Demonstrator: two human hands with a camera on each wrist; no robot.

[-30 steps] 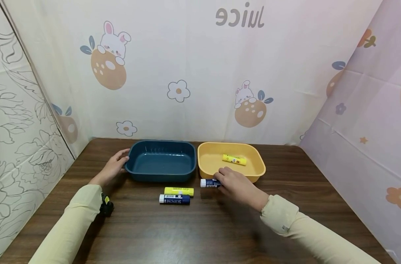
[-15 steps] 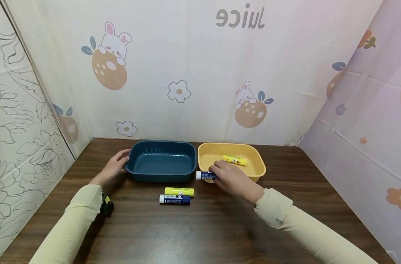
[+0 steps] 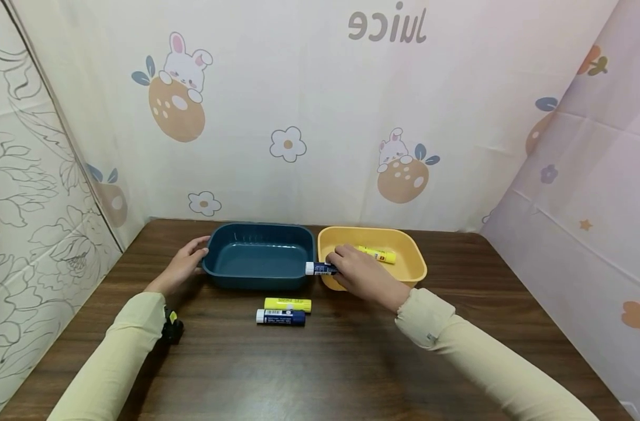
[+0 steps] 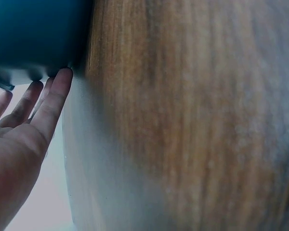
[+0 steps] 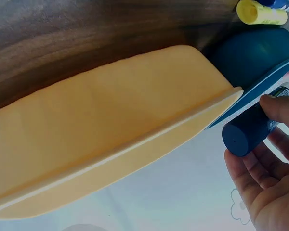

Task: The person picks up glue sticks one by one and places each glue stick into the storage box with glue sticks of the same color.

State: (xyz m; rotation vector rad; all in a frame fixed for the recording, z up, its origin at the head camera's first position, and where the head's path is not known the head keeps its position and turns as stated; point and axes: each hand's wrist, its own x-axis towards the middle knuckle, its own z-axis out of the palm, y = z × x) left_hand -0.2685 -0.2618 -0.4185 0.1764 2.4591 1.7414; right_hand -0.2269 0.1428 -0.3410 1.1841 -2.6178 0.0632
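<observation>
My right hand [image 3: 364, 273] pinches a dark blue glue stick [image 5: 250, 124] with a white cap, held over the near left part of the yellow tray. In the head view the glue stick's white end overlaps the right rim of the dark teal tray [image 3: 262, 282]. The left hand [image 3: 183, 264] touches the teal tray's left side with fingers extended; in the left wrist view its fingertips [image 4: 63, 76] lie against the tray wall. A yellow glue stick [image 3: 381, 255] lies inside the yellow tray [image 3: 416, 275], partly hidden by my right hand.
In front of the teal tray, a yellow glue stick [image 3: 288, 304] and a blue glue stick [image 3: 281, 317] lie side by side on the wooden table [image 3: 299, 368]. A printed curtain [image 3: 320, 105] hangs right behind both trays.
My right hand has lifted the blue glue stick from in front of the yellow tray and carried it left and away from me, over the tray's rim. The left hand stays at the teal tray.
</observation>
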